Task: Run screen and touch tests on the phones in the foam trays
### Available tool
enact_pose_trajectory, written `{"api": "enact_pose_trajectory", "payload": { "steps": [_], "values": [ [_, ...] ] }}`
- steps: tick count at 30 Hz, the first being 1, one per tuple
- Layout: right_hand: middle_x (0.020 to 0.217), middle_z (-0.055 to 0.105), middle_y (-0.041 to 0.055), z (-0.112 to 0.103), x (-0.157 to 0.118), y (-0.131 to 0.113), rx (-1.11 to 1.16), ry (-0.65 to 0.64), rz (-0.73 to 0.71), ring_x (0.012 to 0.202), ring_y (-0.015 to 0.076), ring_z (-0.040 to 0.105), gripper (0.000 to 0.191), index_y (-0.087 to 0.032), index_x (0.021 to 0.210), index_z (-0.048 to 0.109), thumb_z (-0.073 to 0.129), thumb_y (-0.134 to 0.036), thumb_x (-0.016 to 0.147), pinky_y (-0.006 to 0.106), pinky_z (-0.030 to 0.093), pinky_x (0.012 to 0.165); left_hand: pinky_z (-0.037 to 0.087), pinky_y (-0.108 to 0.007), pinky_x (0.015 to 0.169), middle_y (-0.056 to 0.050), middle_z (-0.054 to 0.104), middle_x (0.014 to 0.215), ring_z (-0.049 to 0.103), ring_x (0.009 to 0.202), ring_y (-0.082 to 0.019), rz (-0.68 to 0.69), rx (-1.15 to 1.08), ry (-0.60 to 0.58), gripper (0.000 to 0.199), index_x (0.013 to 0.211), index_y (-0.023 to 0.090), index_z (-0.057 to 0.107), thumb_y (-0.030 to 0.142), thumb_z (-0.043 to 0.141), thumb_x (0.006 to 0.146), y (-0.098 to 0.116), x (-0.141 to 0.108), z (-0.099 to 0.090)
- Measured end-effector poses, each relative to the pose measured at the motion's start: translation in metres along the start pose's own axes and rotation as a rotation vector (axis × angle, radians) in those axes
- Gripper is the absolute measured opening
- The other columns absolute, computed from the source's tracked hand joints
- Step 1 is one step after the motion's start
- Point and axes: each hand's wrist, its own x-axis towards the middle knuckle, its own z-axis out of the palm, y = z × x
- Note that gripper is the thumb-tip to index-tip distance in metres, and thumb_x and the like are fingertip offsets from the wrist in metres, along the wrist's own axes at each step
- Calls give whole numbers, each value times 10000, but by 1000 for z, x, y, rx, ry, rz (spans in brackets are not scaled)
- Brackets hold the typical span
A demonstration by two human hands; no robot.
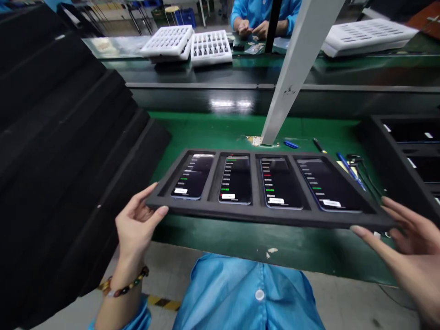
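Observation:
A black foam tray [252, 213] is held up over the green bench, between my two hands. Several smartphones lie face up in its slots, one per slot, among them a phone [235, 178] with lines of text and a white label on its dark screen. My left hand [139, 217] grips the tray's left corner, thumb along the front edge. At the opposite corner, my right hand [405, 233] pinches the tray with its thumb on the front edge; some of its fingers are hidden or blurred. The tray tilts slightly toward me.
Stacked black foam trays [68, 151] rise high on my left. Another foam tray [374, 151] with phones stands at the right, near pens [350, 172] and a black cable [367, 176]. A white post [295, 68] rises from the bench [220, 126]. Across the conveyor [192, 98], a co-worker's hands [254, 28] are near white trays [211, 48].

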Motion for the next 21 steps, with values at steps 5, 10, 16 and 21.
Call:
{"api": "enact_pose_trajectory", "payload": {
  "steps": [5, 10, 16, 21],
  "values": [
    [1400, 745, 61, 8, -40, 28, 62, -151, 126, 1349, 505, 675, 927, -458, 1472, 695, 976, -618, 604, 785, 486, 1208, 627, -415, 1142, -124, 771, 1411, 754, 1296, -303, -3, 83, -51, 595, 1338, 215, 754, 530, 903, 855, -30, -26, -13],
    [1333, 759, 66, 10, -37, 39, -85, -98, 49, 1275, 443, 722, 660, -442, 1502, 662, 804, -570, 870, 755, 514, 1182, 600, -491, 1131, -105, 809, 1241, 771, 1163, -284, 115, 290, -9, 380, 1232, 217, 775, 513, 754, 995, -25, -18, -12],
    [1416, 736, 107, 30, 10, 16, -179, -206, -360, 1414, 367, 650, 522, -320, 1556, 623, 633, -433, 1046, 632, 487, 1234, 517, -506, 1183, -84, 775, 1322, 689, 1278, -280, 469, 503, -165, 308, 1332, 258, 755, 373, 675, 1058, 2, 21, 14],
    [1572, 629, 102, 49, 30, 1, -177, -360, -432, 1564, 344, 511, 497, -327, 1583, 602, 557, -398, 1093, 602, 411, 1304, 473, -505, 1199, -77, 765, 1390, 648, 1331, -275, 561, 542, -372, 391, 1414, 270, 724, 332, 452, 1139, 12, 41, 33]
  ]
}}
